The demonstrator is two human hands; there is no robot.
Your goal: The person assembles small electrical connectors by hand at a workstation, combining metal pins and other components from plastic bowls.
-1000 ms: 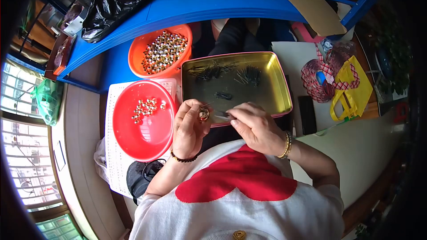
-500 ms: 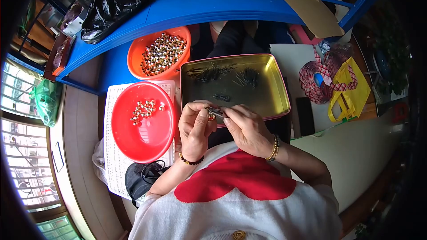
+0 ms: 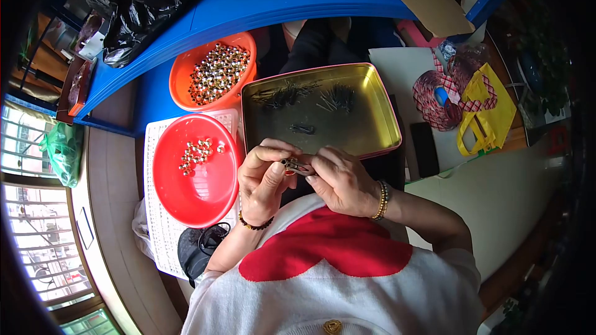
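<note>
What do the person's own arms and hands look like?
The left hand is ungloved, with a dark beaded wrist bracelet; the right hand, also ungloved, wears a gold-coloured beaded bracelet, partly darker. Short white fabric sleeves leave the forearms bare.

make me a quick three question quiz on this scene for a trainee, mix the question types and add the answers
1. True or false: the orange basin holds more shiny balls than the red basin.

2. What lies in the metal tray?
A) a yellow bag
B) shiny balls
C) dark thin pieces

3. Fill in "near" or "far", as seen by the wearer: pinching small metal pieces, the left hand and right hand meet at the tray's ____ edge.

Key: 1. True. 2. C. 3. near.
</note>
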